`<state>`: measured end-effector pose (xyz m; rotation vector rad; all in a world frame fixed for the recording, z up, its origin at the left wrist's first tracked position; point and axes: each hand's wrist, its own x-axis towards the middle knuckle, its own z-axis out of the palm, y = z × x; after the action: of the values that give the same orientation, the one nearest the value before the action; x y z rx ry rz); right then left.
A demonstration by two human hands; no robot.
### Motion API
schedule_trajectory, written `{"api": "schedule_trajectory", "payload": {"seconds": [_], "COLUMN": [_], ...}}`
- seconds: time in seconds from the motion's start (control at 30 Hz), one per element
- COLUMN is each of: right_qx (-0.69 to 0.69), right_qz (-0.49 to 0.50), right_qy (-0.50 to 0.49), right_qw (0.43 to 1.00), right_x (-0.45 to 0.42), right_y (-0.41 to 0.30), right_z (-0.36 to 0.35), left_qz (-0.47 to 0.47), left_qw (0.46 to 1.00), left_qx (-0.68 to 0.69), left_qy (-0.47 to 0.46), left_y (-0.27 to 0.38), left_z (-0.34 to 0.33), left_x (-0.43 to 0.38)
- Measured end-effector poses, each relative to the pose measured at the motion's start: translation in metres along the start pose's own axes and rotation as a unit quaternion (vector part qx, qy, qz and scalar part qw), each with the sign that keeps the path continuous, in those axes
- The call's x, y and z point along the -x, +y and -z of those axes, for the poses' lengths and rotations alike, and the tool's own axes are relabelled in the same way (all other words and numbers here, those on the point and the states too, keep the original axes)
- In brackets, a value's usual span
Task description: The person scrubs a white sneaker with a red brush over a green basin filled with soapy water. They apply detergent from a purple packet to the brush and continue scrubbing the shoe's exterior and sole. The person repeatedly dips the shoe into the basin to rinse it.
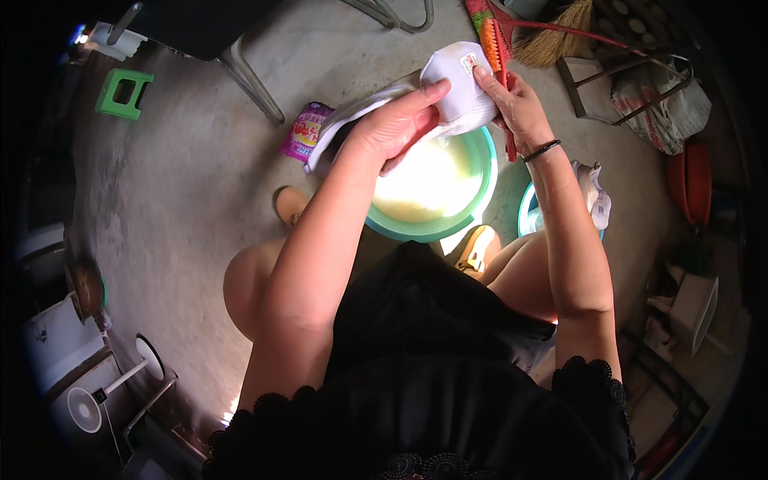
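Observation:
A pale shoe, its tongue standing up with a label on it, is held above a green basin. My left hand grips the shoe from its near side. In my right hand is a red-handled brush with orange and green bristles, and the thumb presses against the shoe's tongue. Strong glare covers much of the cloudy liquid in the basin. Wet suds show on the right-hand fingers. My left hand hides part of the shoe's body.
A purple printed packet lies left of the basin. Another pale shoe rests at a blue basin on the right. A green stool, metal chair leg, straw broom and white fan stand farther off.

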<state>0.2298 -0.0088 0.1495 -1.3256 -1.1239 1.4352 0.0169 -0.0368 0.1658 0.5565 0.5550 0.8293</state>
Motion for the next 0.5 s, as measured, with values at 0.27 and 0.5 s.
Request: {"api": "schedule_trajectory", "payload": {"seconds": [0.27,0.5], "right_qx": [0.040,0.049], "right_qz": [-0.052,-0.054], "right_qy": [0.030,0.016], "right_qw": [0.997,0.997], "right_x": [0.014,0.026], "right_y": [0.018,0.023], "right_z": [-0.025,-0.037], "left_qz": [-0.071,-0.059], "left_qw": [0.995,0.988], "left_qx": [0.026,-0.013], "left_qy": [0.064,0.139], "left_y": [-0.026,-0.043], "left_z": [0.012,0.018], "left_x": [-0.012,0.003]}}
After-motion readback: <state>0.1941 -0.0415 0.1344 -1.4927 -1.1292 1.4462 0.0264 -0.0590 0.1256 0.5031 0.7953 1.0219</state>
